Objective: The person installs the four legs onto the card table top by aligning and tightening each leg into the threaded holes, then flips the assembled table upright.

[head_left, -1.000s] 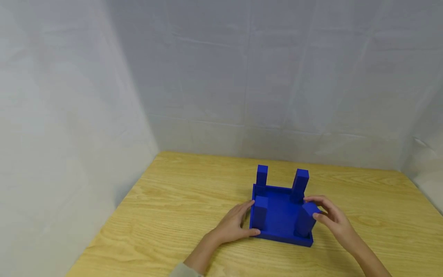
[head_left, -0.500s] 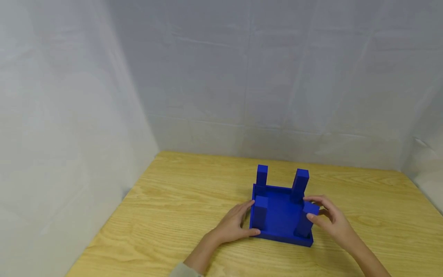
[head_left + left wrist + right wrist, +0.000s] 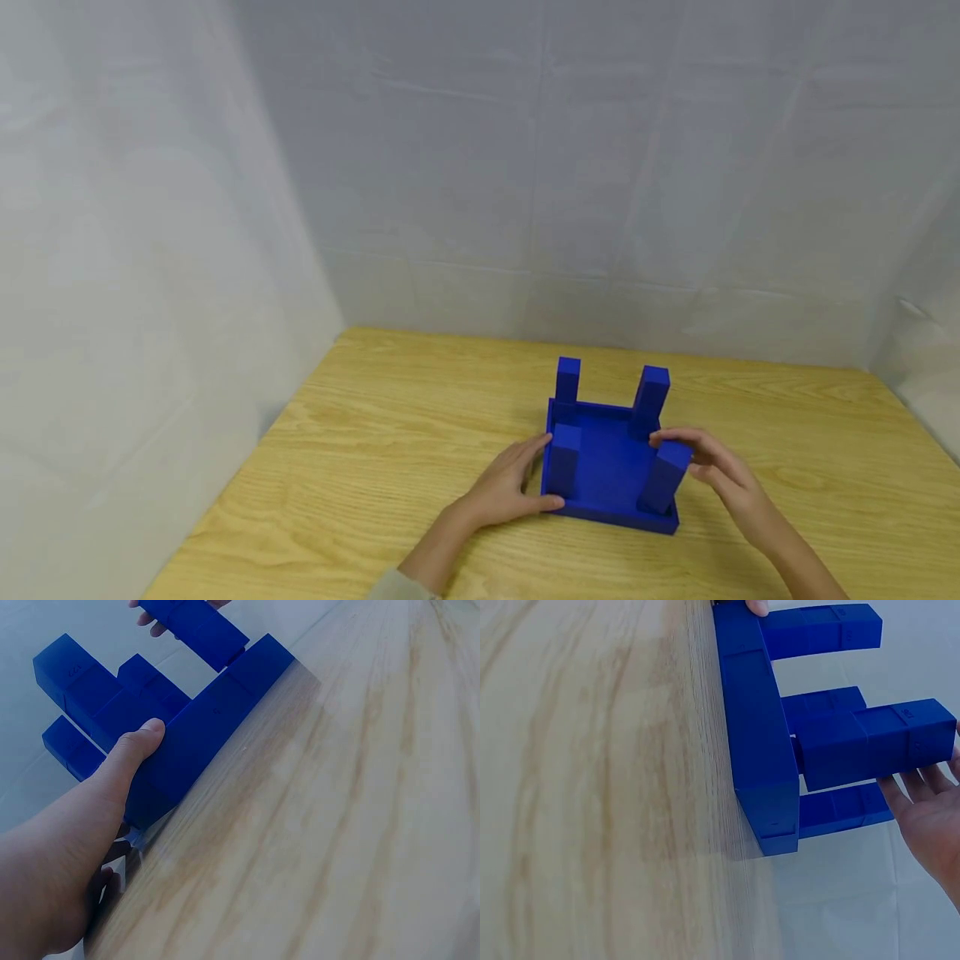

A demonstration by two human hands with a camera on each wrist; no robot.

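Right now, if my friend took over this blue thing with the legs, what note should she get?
Left hand: grips the near-left edge of the blue stool, thumb on its rim.
Right hand: open, fingers at the top of the near-right leg, no firm grip visible.
Where: the stool lies upside down on the wooden table, all four legs pointing up.
Done: all four legs stand in the corners.
Left: probably check the near-right leg is seated, then turn the stool over. That is a guess.
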